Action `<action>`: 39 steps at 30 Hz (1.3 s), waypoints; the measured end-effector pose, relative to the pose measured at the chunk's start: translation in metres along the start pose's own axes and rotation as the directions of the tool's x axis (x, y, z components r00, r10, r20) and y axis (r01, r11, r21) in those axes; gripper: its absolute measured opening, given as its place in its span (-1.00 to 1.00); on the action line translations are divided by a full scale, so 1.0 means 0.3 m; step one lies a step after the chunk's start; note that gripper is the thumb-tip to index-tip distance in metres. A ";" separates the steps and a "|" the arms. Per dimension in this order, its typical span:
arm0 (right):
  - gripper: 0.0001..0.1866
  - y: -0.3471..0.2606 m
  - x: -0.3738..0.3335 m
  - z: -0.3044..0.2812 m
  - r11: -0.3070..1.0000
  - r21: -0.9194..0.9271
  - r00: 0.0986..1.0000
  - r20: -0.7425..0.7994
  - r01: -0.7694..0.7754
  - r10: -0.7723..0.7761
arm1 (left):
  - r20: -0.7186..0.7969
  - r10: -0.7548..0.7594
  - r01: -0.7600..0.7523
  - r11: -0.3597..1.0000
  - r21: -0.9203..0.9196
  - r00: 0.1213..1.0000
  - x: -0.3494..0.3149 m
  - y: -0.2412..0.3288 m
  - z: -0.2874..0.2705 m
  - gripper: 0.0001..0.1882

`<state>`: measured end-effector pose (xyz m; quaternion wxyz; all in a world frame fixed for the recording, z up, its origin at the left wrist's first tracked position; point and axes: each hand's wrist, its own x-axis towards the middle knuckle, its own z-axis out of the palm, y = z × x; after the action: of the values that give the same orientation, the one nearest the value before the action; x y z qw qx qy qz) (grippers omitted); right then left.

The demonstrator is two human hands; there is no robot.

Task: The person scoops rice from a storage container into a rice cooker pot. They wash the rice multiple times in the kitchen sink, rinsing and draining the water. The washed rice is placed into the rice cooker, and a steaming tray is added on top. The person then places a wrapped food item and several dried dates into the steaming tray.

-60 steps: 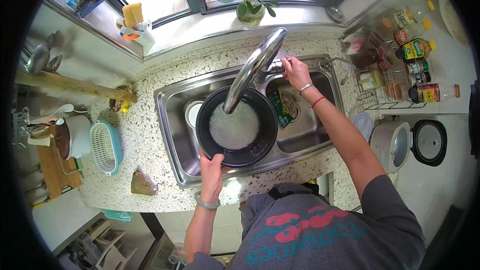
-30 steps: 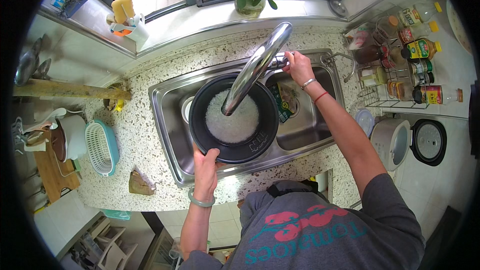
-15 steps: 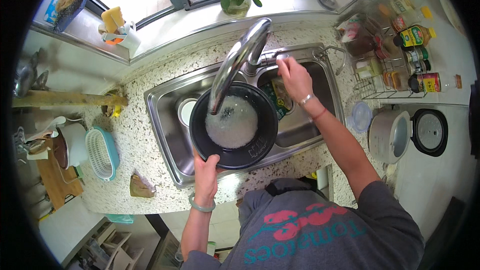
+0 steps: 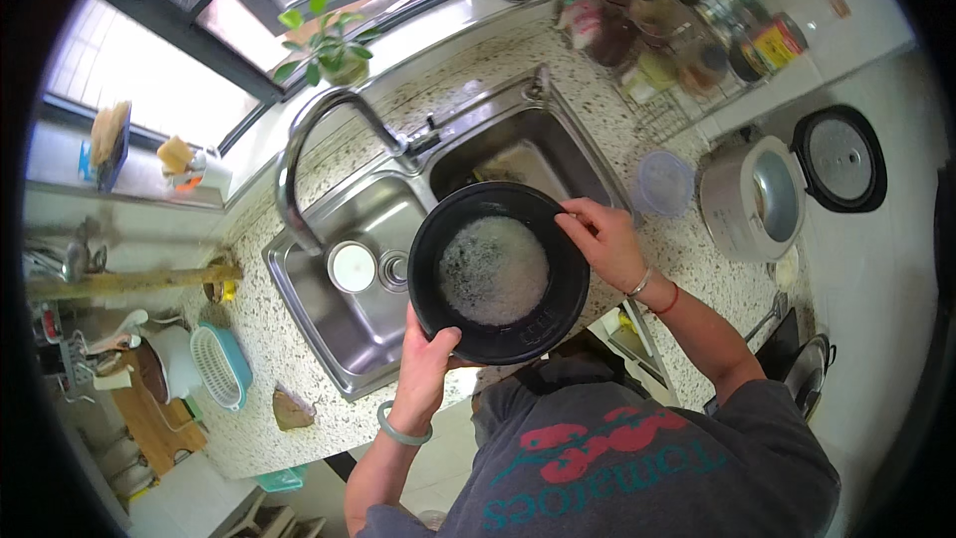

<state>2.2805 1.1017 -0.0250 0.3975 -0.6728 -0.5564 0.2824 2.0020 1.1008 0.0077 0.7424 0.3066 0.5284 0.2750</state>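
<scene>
A round black rice cooker inner pot (image 4: 566,269) is held up between my hands, over the front edge of the sink. White rice (image 4: 495,271) lies in the bottom of it under cloudy water. My left hand (image 4: 422,367) grips the lower left rim, thumb on the inside edge. At the upper right rim my right hand (image 4: 605,241) is closed on the pot too, its thumb and fingers pinching the edge. To the left of the pot arches the chrome faucet (image 4: 289,164), clear of it. The rice cooker (image 4: 725,201) stands at the right with its lid (image 4: 841,157) raised.
The double steel sink (image 4: 334,354) has a white round container (image 4: 352,267) in its left basin. A clear plastic lid (image 4: 665,184) lies beside the cooker. Bottles and jars crowd a wire rack (image 4: 677,118). A blue-white basket (image 4: 221,367) sits on the left counter.
My right hand has left the faucet handle and taken the pot's right rim. The pot has come out from under the spout, toward me and to the right. The view has turned.
</scene>
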 end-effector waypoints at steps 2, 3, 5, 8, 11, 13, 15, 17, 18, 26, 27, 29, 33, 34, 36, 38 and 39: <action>-0.78 0.040 -0.049 -0.084 1.000 0.000 0.995 -0.095 -0.024 0.024 | 0.068 0.000 -0.005 0.998 0.069 0.998 0.011 0.018 0.097 -0.45; -0.79 0.061 -0.074 -0.123 1.000 -0.004 0.991 -0.134 -0.028 0.027 | 0.085 -0.011 0.005 0.997 0.072 0.996 0.014 0.017 0.136 -0.45; -0.79 0.089 -0.121 -0.210 0.999 -0.007 0.978 -0.206 -0.033 0.030 | 0.135 -0.046 0.034 0.995 0.091 0.990 0.018 0.014 0.218 -0.45; -0.80 0.112 -0.173 -0.362 0.999 -0.015 0.954 -0.299 -0.046 0.040 | 0.218 -0.146 0.114 0.982 0.154 0.965 0.021 0.039 0.364 -0.47; -0.81 0.158 -0.242 -0.537 0.993 -0.033 0.914 -0.395 -0.110 0.088 | 0.323 -0.205 0.137 0.966 0.221 0.924 0.039 0.067 0.540 -0.41; -0.81 0.172 -0.285 -0.648 0.991 -0.050 0.882 -0.463 -0.127 0.090 | 0.388 -0.258 0.164 0.952 0.259 0.885 0.063 0.080 0.648 -0.39; -0.81 0.192 -0.325 -0.770 0.984 -0.040 0.842 -0.525 -0.171 0.125 | 0.445 -0.295 0.178 0.941 0.287 0.845 0.079 0.101 0.784 -0.38; -0.79 0.215 -0.357 -0.891 0.987 -0.053 0.788 -0.609 -0.153 0.089 | 0.495 -0.328 0.175 0.927 0.330 0.804 0.121 0.109 0.933 -0.39; -0.79 0.231 -0.374 -0.953 0.979 -0.079 0.760 -0.643 -0.188 0.094 | 0.532 -0.335 0.165 0.926 0.341 0.778 0.148 0.107 1.011 -0.40; -0.79 0.431 -0.426 -1.308 0.923 -0.186 0.589 -0.807 -0.337 0.052 | 0.726 -0.215 -0.223 0.862 0.455 0.653 0.348 0.040 1.551 -0.50; -0.79 0.468 -0.425 -1.332 0.913 -0.203 0.579 -0.814 -0.355 0.044 | 0.744 -0.191 -0.243 0.869 0.432 0.641 0.403 -0.003 1.594 -0.42; -0.80 0.546 -0.438 -1.369 0.887 -0.229 0.561 -0.827 -0.402 0.041 | 0.755 -0.163 -0.319 0.835 0.448 0.635 0.446 -0.061 1.683 -0.40; -0.82 0.682 -0.456 -1.398 0.848 -0.246 0.543 -0.837 -0.470 0.058 | 0.747 -0.136 -0.398 0.777 0.488 0.650 0.543 -0.156 1.782 -0.35; -0.82 0.715 -0.462 -1.395 0.841 -0.238 0.538 -0.840 -0.486 0.073 | 0.761 -0.119 -0.465 0.728 0.504 0.638 0.562 -0.175 1.797 -0.34; -0.80 0.770 -0.472 -1.389 0.834 -0.246 0.542 -0.837 -0.495 0.075 | 0.785 -0.085 -0.592 0.608 0.529 0.613 0.603 -0.207 1.812 -0.32; -0.79 0.810 -0.477 -1.377 0.826 -0.254 0.551 -0.831 -0.503 0.080 | 0.802 -0.046 -0.703 0.454 0.548 0.596 0.648 -0.240 1.806 -0.29; -0.79 0.826 -0.478 -1.369 0.822 -0.261 0.558 -0.826 -0.507 0.082 | 0.804 -0.035 -0.745 0.356 0.564 0.593 0.666 -0.253 1.796 -0.28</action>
<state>2.7163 0.8554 -0.0289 0.3679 -0.8874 -0.2502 -0.1206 2.5802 1.1085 -0.0353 0.5194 0.8374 0.1703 -0.0064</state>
